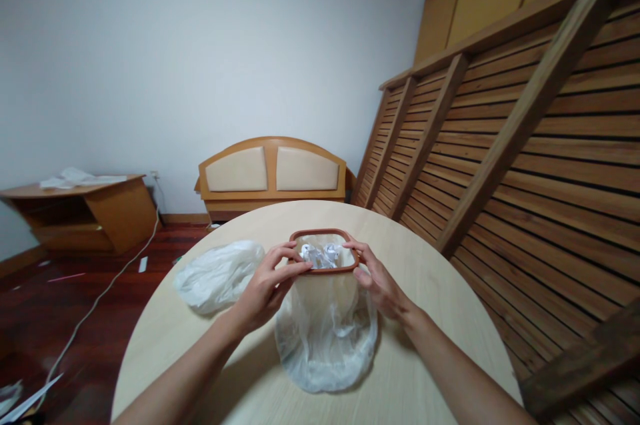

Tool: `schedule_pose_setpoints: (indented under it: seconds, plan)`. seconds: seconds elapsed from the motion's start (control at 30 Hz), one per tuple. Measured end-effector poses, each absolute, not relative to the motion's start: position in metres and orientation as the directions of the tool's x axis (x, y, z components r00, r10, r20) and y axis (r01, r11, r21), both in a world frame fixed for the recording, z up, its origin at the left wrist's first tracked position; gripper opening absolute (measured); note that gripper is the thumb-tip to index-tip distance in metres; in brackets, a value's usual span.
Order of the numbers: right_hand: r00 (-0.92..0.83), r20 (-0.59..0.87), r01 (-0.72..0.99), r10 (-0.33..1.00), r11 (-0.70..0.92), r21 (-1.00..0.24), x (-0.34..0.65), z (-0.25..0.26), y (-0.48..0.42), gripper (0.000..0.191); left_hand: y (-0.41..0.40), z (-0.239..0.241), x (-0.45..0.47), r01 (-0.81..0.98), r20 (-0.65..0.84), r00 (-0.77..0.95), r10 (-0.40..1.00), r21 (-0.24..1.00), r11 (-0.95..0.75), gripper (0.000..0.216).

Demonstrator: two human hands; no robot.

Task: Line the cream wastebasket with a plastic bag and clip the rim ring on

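A small trash can stands on the round table, its brown rim [324, 271] uppermost. A translucent plastic bag [325, 345] lines it and hangs loosely down the outside onto the tabletop. Crumpled white paper [330, 254] lies inside. My left hand [273, 281] grips the rim at its left side, fingers over the top edge. On the opposite side my right hand [376, 281] pinches the rim, with fingers reaching over it and the thumb outside. To the left of my left hand lies another crumpled plastic bag [217, 278], touched by neither hand.
The pale round table [440, 318] fills the foreground. A slatted wooden frame [480, 158] leans along the right. Behind are a headboard [273, 171] and a low wooden cabinet [120, 211]. A white cable [107, 291] runs across the dark red floor.
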State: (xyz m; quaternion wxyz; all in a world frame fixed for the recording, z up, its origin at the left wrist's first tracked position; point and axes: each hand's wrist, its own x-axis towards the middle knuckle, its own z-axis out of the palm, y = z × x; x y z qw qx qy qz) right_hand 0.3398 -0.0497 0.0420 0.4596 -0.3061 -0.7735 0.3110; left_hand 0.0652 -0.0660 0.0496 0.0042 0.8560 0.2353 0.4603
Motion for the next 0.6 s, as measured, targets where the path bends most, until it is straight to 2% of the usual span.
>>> schedule_pose_setpoints:
  seconds: [0.2, 0.43, 0.6]
  plan:
    - [-0.415, 0.535, 0.22, 0.736, 0.652, -0.726, 0.341, 0.042, -0.048, 0.047, -0.071, 0.054, 0.068, 0.392, 0.764, 0.481, 0.43, 0.251, -0.885, 0.039]
    - [-0.397, 0.549, 0.169, 0.735, 0.647, -0.743, 0.337, 0.045, -0.043, 0.037, -0.072, 0.057, 0.068, 0.388, 0.773, 0.481, 0.413, 0.235, -0.891, 0.035]
    - [-0.386, 0.597, 0.184, 0.703, 0.693, -0.697, 0.332, 0.045, -0.032, 0.049, -0.072, 0.059, 0.07, 0.38, 0.792, 0.449, 0.414, 0.25, -0.891, 0.022]
